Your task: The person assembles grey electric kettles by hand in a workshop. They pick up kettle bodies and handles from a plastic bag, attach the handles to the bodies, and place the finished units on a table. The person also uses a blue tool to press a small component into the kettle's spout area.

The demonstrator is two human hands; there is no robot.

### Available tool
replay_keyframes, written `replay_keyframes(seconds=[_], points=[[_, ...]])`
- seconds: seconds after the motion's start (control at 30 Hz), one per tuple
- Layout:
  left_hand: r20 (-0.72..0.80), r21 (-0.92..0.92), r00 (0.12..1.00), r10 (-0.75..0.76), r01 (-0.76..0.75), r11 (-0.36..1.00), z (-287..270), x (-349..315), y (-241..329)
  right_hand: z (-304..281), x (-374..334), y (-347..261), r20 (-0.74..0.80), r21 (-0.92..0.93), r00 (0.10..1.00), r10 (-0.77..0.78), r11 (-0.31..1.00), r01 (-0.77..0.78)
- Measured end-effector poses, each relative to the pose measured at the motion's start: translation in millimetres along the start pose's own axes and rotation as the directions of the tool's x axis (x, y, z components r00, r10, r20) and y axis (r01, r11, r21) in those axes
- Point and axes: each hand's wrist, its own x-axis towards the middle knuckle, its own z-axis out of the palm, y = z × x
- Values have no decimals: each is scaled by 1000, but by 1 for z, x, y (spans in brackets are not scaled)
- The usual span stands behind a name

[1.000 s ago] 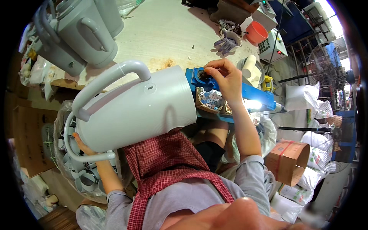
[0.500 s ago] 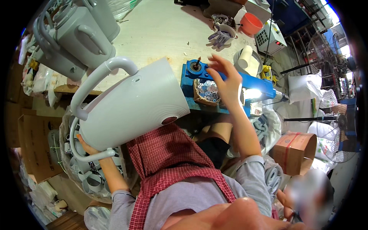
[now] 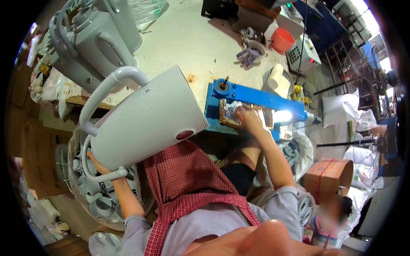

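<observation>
A large pale-grey jug body (image 3: pixel 149 119) lies tilted across my lap, its wide end pointing right, with a dark red oval near that end. A thick side handle (image 3: pixel 102 91) and a thin bail handle (image 3: pixel 88 164) are on it. My left hand (image 3: pixel 99 165) grips the jug at its lower left end, with some fingers hidden behind it. My right hand (image 3: pixel 251 119) is down in a small box (image 3: pixel 225 120) of small metal washers, fingertips drawn together. Whether a washer is between them is too small to see. Just beyond stands a blue arm-shaped press (image 3: pixel 256 97) with an upright pin.
Several finished-looking grey jugs (image 3: pixel 100 40) stand at the table's far left. A cup with gloves (image 3: pixel 252 53), a red bowl (image 3: pixel 282 40) and a control box (image 3: pixel 302 56) are at the far right. Below left sits a bag of grey parts (image 3: pixel 102 207); a carton (image 3: pixel 326 179) is right.
My right hand has moved down from above the blue press into the box of washers, its fingers closing. The jug has shifted slightly, still in my left hand.
</observation>
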Motion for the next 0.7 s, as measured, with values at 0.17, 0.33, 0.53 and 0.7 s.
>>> replay_keyframes(seconds=[0.17, 0.33, 0.53, 0.7], points=[[76, -21, 996, -39, 41, 999, -16, 10, -3, -51, -4, -28, -382, 201, 921, -84, 964, 171], [77, 7, 995, -65, 65, 998, -22, 26, -13, -110, 57, -75, -699, 170, 700, -146, 917, 360], [93, 201, 992, 81, -99, 975, -7, 19, -19, -96, 86, -68, -654, -59, 664, -363, 899, 434], [77, 179, 994, 83, -96, 979, 19, 17, -28, -93, 79, -63, -620, -132, 673, -403, 900, 416]])
